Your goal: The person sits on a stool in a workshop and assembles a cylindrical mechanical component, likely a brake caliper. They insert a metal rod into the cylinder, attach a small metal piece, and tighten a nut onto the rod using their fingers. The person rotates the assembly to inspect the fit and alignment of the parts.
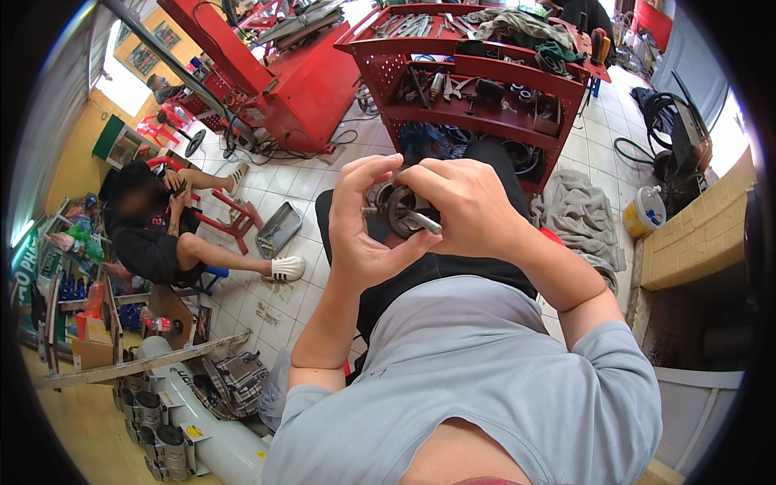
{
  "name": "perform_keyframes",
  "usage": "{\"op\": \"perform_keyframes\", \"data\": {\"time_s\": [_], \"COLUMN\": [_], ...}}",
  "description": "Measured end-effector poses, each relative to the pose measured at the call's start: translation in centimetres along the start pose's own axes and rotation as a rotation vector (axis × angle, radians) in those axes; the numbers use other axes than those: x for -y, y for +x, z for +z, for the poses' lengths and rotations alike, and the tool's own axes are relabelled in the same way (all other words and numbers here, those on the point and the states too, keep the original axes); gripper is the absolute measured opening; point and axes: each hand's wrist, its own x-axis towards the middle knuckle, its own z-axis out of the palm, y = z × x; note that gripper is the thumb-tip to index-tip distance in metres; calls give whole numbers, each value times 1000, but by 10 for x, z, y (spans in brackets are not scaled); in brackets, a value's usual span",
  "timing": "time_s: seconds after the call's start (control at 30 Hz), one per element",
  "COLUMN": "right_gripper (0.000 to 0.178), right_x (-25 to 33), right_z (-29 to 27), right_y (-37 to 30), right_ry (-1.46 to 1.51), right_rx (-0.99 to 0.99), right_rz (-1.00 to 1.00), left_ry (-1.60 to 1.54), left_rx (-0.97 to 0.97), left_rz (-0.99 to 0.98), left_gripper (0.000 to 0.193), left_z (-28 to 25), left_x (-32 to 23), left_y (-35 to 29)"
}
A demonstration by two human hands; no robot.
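Both my hands hold one small, dark, ring-shaped metal part (398, 212) up in front of my lap. A thin threaded stud sticks out of its left side, and a bright metal pin (424, 222) points to the lower right. My left hand (356, 230) curls round the left side, thumb below and fingers above. From the right, my right hand (473, 206) closes on it with bent fingers over the top. The fingers hide part of it, so its exact kind cannot be told.
Ahead stands a red tool cart (477, 89) with wrenches, rags and loose parts. A seated person (153, 218) is at left, near a grey metal tray (280, 228) on the tiled floor. At right lie a grey cloth (578, 214) and a white bucket (644, 212).
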Motion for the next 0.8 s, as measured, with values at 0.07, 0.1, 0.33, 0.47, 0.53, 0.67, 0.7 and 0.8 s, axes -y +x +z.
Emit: {"op": "perform_keyframes", "data": {"time_s": [0.07, 0.1, 0.33, 0.47, 0.53, 0.67, 0.7, 0.8], "right_gripper": [46, 47, 51, 51, 51, 51, 51, 51], "right_x": [1, 1, 5, 5, 7, 5, 5, 6], "right_z": [0, 0, 3, 6, 5, 6, 6, 4], "right_y": [1, 1, 2, 3, 2, 3, 2, 2], "right_ry": [37, 55, 84, 125, 131, 119, 109, 100], "right_rx": [-24, -36, -175, -222, -211, -224, -216, -211], "right_rz": [31, 46, 49, 38, 48, 36, 43, 45], "left_ry": [-101, -152, -193, -226, -226, -195, -171, -179], "left_rx": [-81, -122, -139, -143, -197, -222, -207, -175], "left_rz": [-12, -18, -52, -46, -51, -95, -121, -148], "left_gripper": [63, 59, 27, 30, 43, 50, 50, 50], "left_z": [3, 4, -12, -13, -13, -16, -16, -20], "left_x": [-5, -7, 4, -8, -8, 4, 4, 1], "left_y": [2, 3, -4, 3, 5, 2, 1, 1]}}
